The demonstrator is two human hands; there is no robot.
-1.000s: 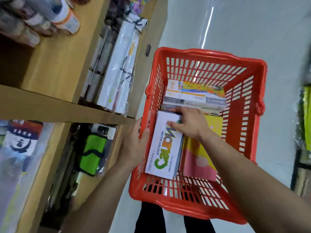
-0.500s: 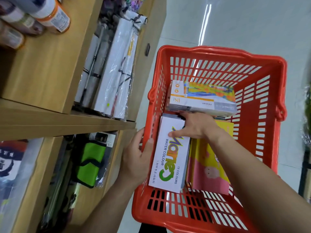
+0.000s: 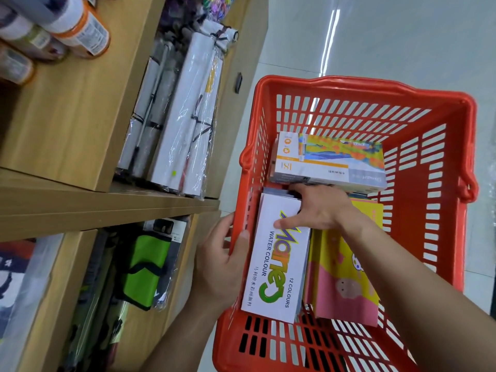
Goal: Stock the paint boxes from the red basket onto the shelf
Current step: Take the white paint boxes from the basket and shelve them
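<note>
the right hand (image 3: pixel 319 210) is pinching the white watercolour box (image 3: pixel 279 264) to lift it while the left hand (image 3: pixel 222 267) is gripping the red basket (image 3: pixel 375 95) rim, steadying it.

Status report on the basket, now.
Left hand gripping the basket wall. Right hand on the white box, fingers over its far end, box not lifted. Orange box and pink box crowd it.

Basket (image 3: pixel 445 200): right of shelf (image 3: pixel 107 208).
Watercolour box (image 3: pixel 279 264): in basket, left side.
Paint box (image 3: pixel 330 162): behind it.
Booklet (image 3: pixel 346 280): right of watercolour box.
</note>
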